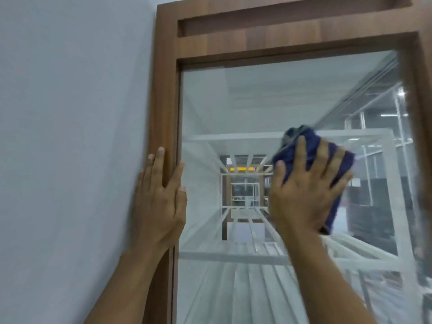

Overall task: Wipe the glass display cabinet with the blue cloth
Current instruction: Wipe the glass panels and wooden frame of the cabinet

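Note:
The glass display cabinet (pixel 233 50) fills the view, with a brown wooden frame around a tall glass pane (pixel 257 101). My right hand (pixel 304 190) lies flat on the glass, fingers spread, pressing the blue cloth (pixel 311 146) against the pane at mid height, right of centre. The cloth sticks out above and to the right of the fingers and looks blurred. My left hand (pixel 161 197) rests open against the cabinet's left wooden upright (pixel 163 101), fingers pointing up and holding nothing.
A plain grey-white wall (pixel 70 136) runs along the left of the cabinet. White shelves (pixel 233 256) show behind the glass, along with reflections of a large room. The wooden top rail runs across above the pane.

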The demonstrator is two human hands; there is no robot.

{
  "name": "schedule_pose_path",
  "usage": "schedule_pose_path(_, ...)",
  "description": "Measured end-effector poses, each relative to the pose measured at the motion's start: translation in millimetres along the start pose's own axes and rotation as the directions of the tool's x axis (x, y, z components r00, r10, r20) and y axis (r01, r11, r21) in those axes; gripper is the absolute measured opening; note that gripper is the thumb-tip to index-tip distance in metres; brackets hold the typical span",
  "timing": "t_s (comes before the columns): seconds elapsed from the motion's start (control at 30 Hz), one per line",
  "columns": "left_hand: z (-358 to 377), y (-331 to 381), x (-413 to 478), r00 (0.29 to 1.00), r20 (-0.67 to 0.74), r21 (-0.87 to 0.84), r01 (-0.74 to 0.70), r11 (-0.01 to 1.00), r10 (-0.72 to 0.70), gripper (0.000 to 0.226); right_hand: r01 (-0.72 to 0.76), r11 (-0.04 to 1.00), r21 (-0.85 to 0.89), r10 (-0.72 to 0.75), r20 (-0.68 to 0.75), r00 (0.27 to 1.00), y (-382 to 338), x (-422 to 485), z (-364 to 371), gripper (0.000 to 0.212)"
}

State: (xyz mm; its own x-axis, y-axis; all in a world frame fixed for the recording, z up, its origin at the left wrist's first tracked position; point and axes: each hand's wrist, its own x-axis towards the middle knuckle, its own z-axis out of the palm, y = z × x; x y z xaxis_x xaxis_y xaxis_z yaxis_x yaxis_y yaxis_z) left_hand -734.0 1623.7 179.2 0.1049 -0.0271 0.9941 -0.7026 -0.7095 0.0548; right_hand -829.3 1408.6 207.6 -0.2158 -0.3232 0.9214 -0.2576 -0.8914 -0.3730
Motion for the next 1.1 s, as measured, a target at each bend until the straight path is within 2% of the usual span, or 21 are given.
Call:
schedule_pose_path(0.03,-0.8,-1.7,9.9,1.0,0.011,0.016,-0.012,1.0,0.012,0.058,0.119,0.993,0.027,-0.12,0.027,0.992,-26.6,-15.3,4.5,0.063)
schedule_pose_path(0.07,-1.4,-2.3,20.0,1.0,0.02,0.027,-0.019,0.999,0.019,0.058,0.296,0.953,0.069,-0.301,0.081,0.95,-50.8,-31.8,9.9,0.062)
schedule_pose_path(0.13,-1.5,1.3,43.3,1.0,0.021,0.002,0.004,1.0,-0.004,0.057,0.579,0.801,0.15,-0.598,0.182,0.78,-79.2,-46.5,16.5,0.062)
schedule_pose_path(0.17,-1.7,4.7,55.7,0.999,0.017,-0.014,0.028,1.0,-0.028,0.056,0.646,0.745,0.163,-0.667,0.2,0.718,-80.2,-34.8,19.9,0.063)
schedule_pose_path(0.2,-2.3,8.6,68.3,0.999,0.015,-0.016,0.046,0.999,-0.046,0.056,0.671,0.724,0.161,-0.689,0.202,0.696,-75.4,-13.6,21.2,0.064)
schedule_pose_path(0.27,-5.1,15.7,92.7,0.999,0.008,-0.005,0.043,0.999,-0.042,0.057,0.613,0.782,0.115,-0.623,0.187,0.759,-58.9,37.1,18.6,0.065)
schedule_pose_path(0.37,-12.3,21.5,133.7,0.999,0.013,-0.052,0.046,0.998,-0.045,0.058,0.344,0.939,0.032,-0.345,0.139,0.929,-41.0,114.9,12.1,0.065)
schedule_pose_path(0.43,-16.2,21.3,160.2,0.997,0.036,-0.054,0.065,0.996,-0.063,0.057,0.161,0.987,-0.006,-0.159,0.117,0.98,-58.6,138.4,12.1,0.065)
schedule_pose_path(0.47,-17.7,21.0,170.9,0.997,0.049,-0.047,0.068,0.997,-0.066,0.057,0.13,0.991,-0.017,-0.127,0.114,0.985,-76.8,140.0,14.3,0.065)
schedule_pose_path(0.5,-18.9,20.6,179.0,0.996,0.063,-0.042,0.068,0.997,-0.065,0.057,0.173,0.985,-0.002,-0.171,0.128,0.977,-98.6,136.4,17.4,0.064)
schedule_pose_path(0.53,-19.7,20.1,184.3,0.995,0.074,-0.044,0.07,0.997,-0.067,0.057,0.28,0.959,0.04,-0.283,0.158,0.946,-120.9,129.7,21.6,0.063)
schedule_pose_path(0.63,-21.4,17.1,188.4,0.992,0.092,-0.075,0.09,0.993,-0.083,0.058,0.587,0.791,0.174,-0.612,0.257,0.748,-162.2,115.9,29.7,0.06)
schedule_pose_path(0.7,-20.2,14.9,186.5,0.995,0.082,-0.093,0.067,0.993,-0.06,0.059,0.655,0.732,0.187,-0.68,0.267,0.683,-141.2,130.5,29.6,0.062)
schedule_pose_path(0.73,-19.5,13.6,184.9,0.997,0.068,-0.102,0.045,0.994,-0.038,0.058,0.654,0.738,0.166,-0.673,0.261,0.692,-120.7,139.0,24.8,0.062)
schedule_pose_path(0.77,-19.3,12.1,182.5,0.998,0.056,-0.108,0.027,0.994,-0.021,0.058,0.62,0.774,0.127,-0.63,0.252,0.735,-96.3,147.6,18.7,0.062)
schedule_pose_path(0.87,-19.9,8.6,170.6,0.999,0.037,-0.123,0.013,0.992,-0.008,0.057,0.318,0.947,-0.034,-0.308,0.179,0.935,-30.5,165.0,1.0,0.062)
schedule_pose_path(0.93,-20.2,6.5,163.5,1.0,0.009,-0.141,0.028,0.99,-0.027,0.058,0.104,0.991,-0.09,-0.091,0.134,0.987,-37.3,163.8,1.0,0.062)
schedule_pose_path(0.97,-20.2,5.8,160.5,0.999,0.002,-0.153,0.034,0.988,-0.034,0.058,0.062,0.994,-0.086,-0.051,0.127,0.991,-56.6,158.9,5.4,0.062)
schedule_pose_path(1.0,-19.8,5.0,158.6,0.999,-0.004,-0.168,0.034,0.985,-0.035,0.058,0.102,0.993,-0.059,-0.093,0.137,0.986,-82.1,152.5,11.1,0.063)
schedule_pose_path(1.03,-19.0,3.7,156.2,1.0,-0.007,-0.183,0.027,0.983,-0.029,0.057,0.211,0.977,-0.015,-0.206,0.169,0.964,-108.9,142.8,17.4,0.063)
schedule_pose_path(1.1,-15.8,0.6,149.9,1.0,-0.015,-0.204,-0.001,0.979,-0.002,0.055,0.455,0.886,0.094,-0.464,0.229,0.856,-154.5,118.2,29.5,0.063)
